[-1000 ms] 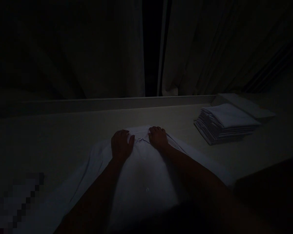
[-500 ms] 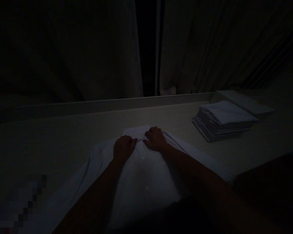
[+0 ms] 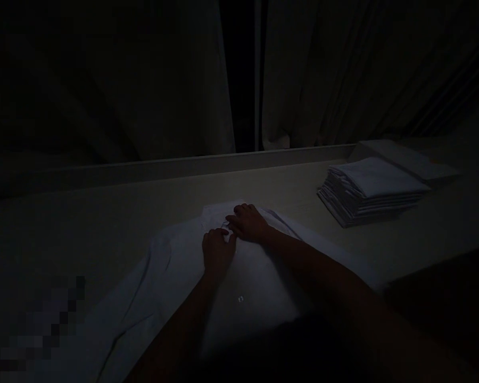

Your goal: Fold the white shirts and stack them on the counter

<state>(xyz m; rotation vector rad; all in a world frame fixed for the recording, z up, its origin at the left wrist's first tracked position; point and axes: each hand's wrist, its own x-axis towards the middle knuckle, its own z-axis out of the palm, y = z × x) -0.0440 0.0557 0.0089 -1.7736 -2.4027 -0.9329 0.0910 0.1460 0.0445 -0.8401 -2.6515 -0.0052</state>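
A white button-up shirt (image 3: 183, 244) lies face up on the pale surface, its collar pointing away from me. My left hand (image 3: 218, 252) is closed at the top of the front opening, thumb and fingers pinching the cloth just below the collar. My right hand (image 3: 249, 222) lies slightly farther off, its fingers curled on the collar area and its thumb side touching the same spot. The fingertips almost meet; whether a button is between them is too dark to see. One button (image 3: 240, 299) shows lower on the front. My forearms cover parts of the shirt.
To the right stands a stack of folded white cloths (image 3: 375, 186), with a pale flat box-like object (image 3: 407, 157) behind it. A low ledge (image 3: 175, 167) runs along the back of the pale tabletop (image 3: 83, 218). Dark curtains (image 3: 163, 96) hang beyond it. A blurred patch covers the lower left.
My left hand has moved right, closer to my right hand, which has shifted slightly left. The shirt's left side has wrinkled more. The view has tilted a little.
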